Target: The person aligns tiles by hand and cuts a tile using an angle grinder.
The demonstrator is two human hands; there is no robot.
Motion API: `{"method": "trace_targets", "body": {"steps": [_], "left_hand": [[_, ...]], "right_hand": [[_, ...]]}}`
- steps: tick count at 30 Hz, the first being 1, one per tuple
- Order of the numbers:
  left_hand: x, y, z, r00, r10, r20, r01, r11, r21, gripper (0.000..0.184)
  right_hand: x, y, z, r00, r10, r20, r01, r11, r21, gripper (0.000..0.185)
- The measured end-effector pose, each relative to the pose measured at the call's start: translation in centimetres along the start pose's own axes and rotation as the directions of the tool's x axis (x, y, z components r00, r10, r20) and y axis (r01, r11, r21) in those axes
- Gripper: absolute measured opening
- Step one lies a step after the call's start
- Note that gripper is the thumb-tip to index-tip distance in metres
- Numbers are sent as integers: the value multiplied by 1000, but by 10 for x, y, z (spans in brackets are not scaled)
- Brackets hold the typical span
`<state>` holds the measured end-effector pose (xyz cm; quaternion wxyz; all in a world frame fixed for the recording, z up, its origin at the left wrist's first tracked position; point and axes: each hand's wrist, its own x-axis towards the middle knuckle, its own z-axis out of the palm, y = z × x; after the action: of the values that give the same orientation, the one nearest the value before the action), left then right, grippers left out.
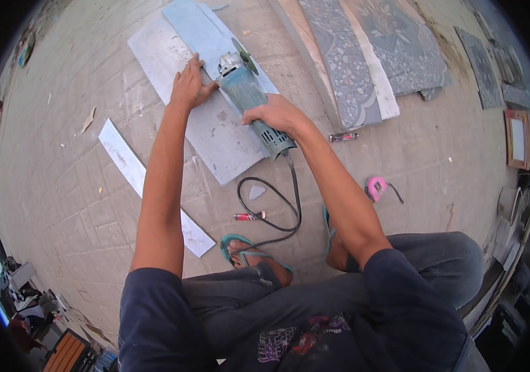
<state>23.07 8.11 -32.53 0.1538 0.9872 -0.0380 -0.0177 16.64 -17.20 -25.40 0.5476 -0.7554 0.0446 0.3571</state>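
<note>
My right hand [277, 115] is wrapped round the body of a teal angle grinder [244, 90], whose green disc [245, 57] stands at the edge of a light blue board [195, 28]. That board lies on top of a wider grey-white slab [153, 56] on the paved ground. My left hand [191, 85] rests with fingers spread on the slab and the blue board's edge, its thumb close to the grinder's head. From the grinder's rear end a black cable [296, 186] loops down towards my feet.
Stone-patterned slabs [345, 62] lie at the upper right. A narrow white strip [122, 155] passes beneath my left forearm. Near my sandalled feet are a red battery-like cylinder [249, 216], another [343, 137] and a pink tape measure [376, 188]. Wooden frames [518, 139] stand far right.
</note>
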Motion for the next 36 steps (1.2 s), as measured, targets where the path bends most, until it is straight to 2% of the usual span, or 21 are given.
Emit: {"method": "trace_targets", "body": {"steps": [6, 11, 14, 17, 24, 26, 29, 33, 36], "left_hand": [[0, 1, -3, 1000, -7, 24, 7, 1000, 11, 100], [-1, 2, -4, 1000, -6, 23, 6, 1000, -8, 101], [1, 4, -4, 999, -24, 22, 24, 1000, -15, 104], [-2, 5, -3, 1000, -1, -18, 1, 1000, -2, 99], [-2, 8, -7, 1000, -17, -7, 17, 1000, -8, 104], [-4, 10, -7, 999, -33, 2, 33, 999, -17, 94], [-2, 7, -7, 1000, -19, 17, 19, 1000, 9, 89], [-5, 4, -4, 1000, 4, -30, -5, 1000, -19, 76], [-7, 6, -5, 999, -15, -36, 13, 999, -39, 74]], "right_hand": [[-6, 5, 0, 1000, -3, 20, 3, 1000, 12, 65], [-10, 11, 1, 998, -70, -3, 70, 995, 66, 60], [-12, 14, 2, 1000, -7, -5, 8, 1000, 12, 60], [-25, 8, -1, 1000, -23, 20, 23, 1000, -12, 57], [-36, 8, -2, 999, -20, 28, 20, 1000, -1, 55], [-32, 8, -1, 1000, -3, 21, 2, 1000, 4, 56], [-22, 6, 0, 1000, -27, 13, 27, 1000, -2, 57], [-5, -3, 0, 999, -34, 15, 34, 999, -4, 58], [9, -7, 3, 999, -42, -24, 41, 999, -9, 60]]}}
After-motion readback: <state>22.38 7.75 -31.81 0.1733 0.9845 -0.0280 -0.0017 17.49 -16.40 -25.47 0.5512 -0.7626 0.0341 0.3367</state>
